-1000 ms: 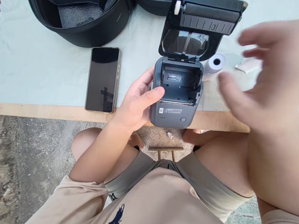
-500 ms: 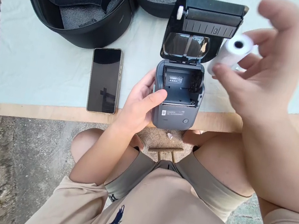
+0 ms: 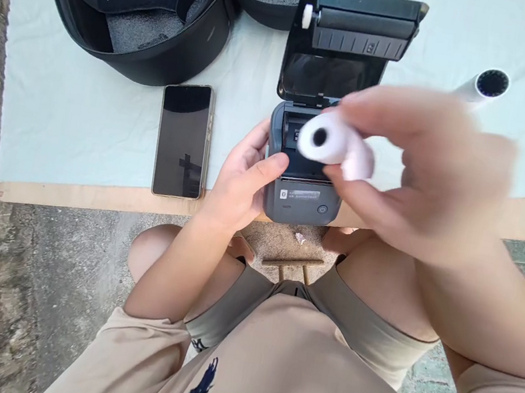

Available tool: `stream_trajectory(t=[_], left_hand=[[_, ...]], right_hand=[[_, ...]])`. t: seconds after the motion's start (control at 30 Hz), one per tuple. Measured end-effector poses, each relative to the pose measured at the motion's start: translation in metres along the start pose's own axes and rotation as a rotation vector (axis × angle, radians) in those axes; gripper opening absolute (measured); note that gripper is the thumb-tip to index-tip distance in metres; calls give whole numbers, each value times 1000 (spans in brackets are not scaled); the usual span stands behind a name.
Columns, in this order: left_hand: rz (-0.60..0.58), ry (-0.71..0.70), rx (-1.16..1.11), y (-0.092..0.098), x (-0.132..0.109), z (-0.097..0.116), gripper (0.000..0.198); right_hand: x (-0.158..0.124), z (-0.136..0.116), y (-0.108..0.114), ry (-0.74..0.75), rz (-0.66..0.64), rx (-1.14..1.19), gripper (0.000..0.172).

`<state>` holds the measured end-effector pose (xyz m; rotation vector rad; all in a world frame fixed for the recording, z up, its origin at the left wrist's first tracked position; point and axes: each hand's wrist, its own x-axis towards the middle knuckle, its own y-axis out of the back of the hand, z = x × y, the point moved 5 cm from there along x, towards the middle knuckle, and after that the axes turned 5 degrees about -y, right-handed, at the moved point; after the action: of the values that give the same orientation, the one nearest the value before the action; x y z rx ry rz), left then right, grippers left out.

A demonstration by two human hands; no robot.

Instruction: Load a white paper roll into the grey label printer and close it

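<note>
A dark grey portable label printer (image 3: 297, 206) stands at the table's near edge with its black lid (image 3: 334, 77) swung up and its paper bay exposed. My left hand (image 3: 245, 180) grips the printer's left side, thumb over the rim of the bay. Pinched between the thumb and fingers of my right hand (image 3: 413, 176) is a white paper roll (image 3: 335, 143) with a dark core hole, held over the bay and hiding part of it. A loose flap of paper seems to hang at the roll's right; motion blurs it. I cannot tell whether the roll touches the printer.
A phone (image 3: 181, 141) with a dark screen lies left of the printer. Behind it an open black zip case (image 3: 165, 57) with grey foam lining takes up the back left. Another white roll (image 3: 485, 87) is at the right on the pale tablecloth (image 3: 76, 130).
My right hand has carried the paper roll leftward and down, from beside the raised lid to over the bay. The other roll at the right has come into sight. My left hand keeps its grip.
</note>
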<state>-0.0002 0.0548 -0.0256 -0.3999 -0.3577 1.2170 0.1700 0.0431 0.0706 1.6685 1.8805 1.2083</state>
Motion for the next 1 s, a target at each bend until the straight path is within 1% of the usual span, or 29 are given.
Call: stream_trajectory(t=[0.07,0.17,0.23,0.33,0.47,0.53,0.63,0.73,0.83,0.93,1.0], left_hand=[[-2,0,-9,-1,0,1,38],[5,27,-40,-1,-1,1,41],[11,45,-48,-2,-1,0,44],[10,54,-59,-3,-2,0,43],[8,49,-68,-4,-2,0,42],[11,58,-55,-4,-3,-1,47],[15,61,-45,-3,-3,-3,54],[12,65,-46,-2,-2,-4,54],[21,84,-47,-2,-2,-3,55],[37,89,-47,-2,-2,-1,57],[24,90,-52,-3,-2,0,55]], right_hand=[[3,-4,-10,12,-7,-59,36],[10,-8,-20,71,30,-195,22],[13,-10,-23,114,51,-284,19],[16,-10,-24,112,21,-354,17],[14,-12,-19,154,10,-365,16],[12,-13,-17,187,32,-358,18],[10,-11,-19,199,44,-347,22],[9,-10,-24,227,41,-323,15],[9,-10,-27,276,78,-265,5],[10,-7,-27,291,137,-279,12],[9,-8,-25,297,176,-289,13]])
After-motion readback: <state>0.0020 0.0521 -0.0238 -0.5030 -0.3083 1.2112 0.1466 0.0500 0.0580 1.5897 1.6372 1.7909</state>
